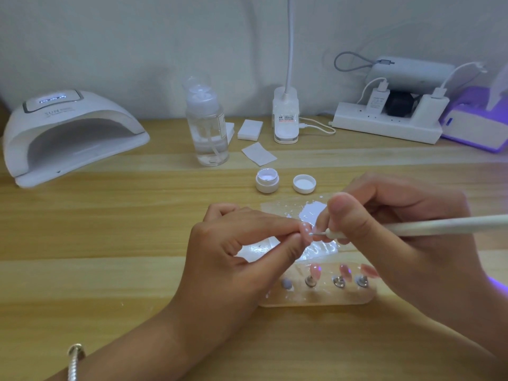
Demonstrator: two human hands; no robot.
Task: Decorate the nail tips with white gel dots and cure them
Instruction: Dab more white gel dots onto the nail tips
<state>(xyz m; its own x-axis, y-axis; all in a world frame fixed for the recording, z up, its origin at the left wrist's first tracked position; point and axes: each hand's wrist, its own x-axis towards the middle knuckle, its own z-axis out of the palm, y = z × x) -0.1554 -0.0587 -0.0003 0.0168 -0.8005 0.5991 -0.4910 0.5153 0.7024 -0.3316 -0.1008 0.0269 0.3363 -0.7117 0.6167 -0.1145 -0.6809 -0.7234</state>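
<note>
In the left hand, nail tip half-hidden

Left hand pinches a nail tip; right hand grips the dotting tool, its point touching the tip. Open gel jar and lid stand beyond; curing lamp far left

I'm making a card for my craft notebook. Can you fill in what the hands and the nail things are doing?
left hand: pinches one nail tip
right hand: holds dotting pen, its point at that nail tip
gel pot: open, lid beside it
stand: three pink tips on pegs
curing lamp: far left, display lit
</note>
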